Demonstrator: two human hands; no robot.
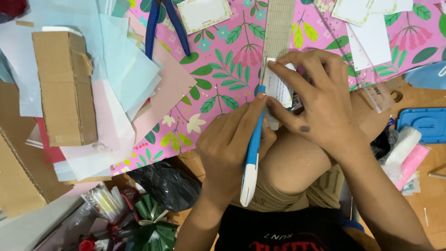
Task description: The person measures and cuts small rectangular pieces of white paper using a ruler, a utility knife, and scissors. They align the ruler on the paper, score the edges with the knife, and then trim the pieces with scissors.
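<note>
Left hand (pixel 232 144) wrapped around a blue and white pen-shaped cutter (pixel 252 158), tip pressed against the long edge of a clear gridded ruler (pixel 278 32). Right hand (pixel 316 102) bent over, fingers pinching and pinning a small white paper slip (pixel 278 88) flat, right beside the ruler's lower end and touching the cutter's tip. All of it low on a pink floral sheet (pixel 223 79) covering the surface, just above a bare knee. Crowded to the left: a loose heap of pale blue, white and pink papers (pixel 121 79), topped by a long brown cardboard box (pixel 65 88), with more cardboard at the far left edge. Blue-handled pliers (pixel 162 23) lying above, near the top edge, handles pointing down toward the sheet's middle. A white card with green border (pixel 204 13) at the top, just left of the ruler; more white cards (pixel 371 32) at the top right, with a second clear ruler (pixel 371 88) slanting under the right hand. Open floral sheet between the paper heap and the hands, the only bare stretch. To the right, off the sheet, a blue plastic tray (pixel 425 124) and pink and white wrapped packs (pixel 404 155). Below left, past the sheet's edge, a black plastic bag (pixel 162 181) and green ribbon bows (pixel 153 218).
</note>
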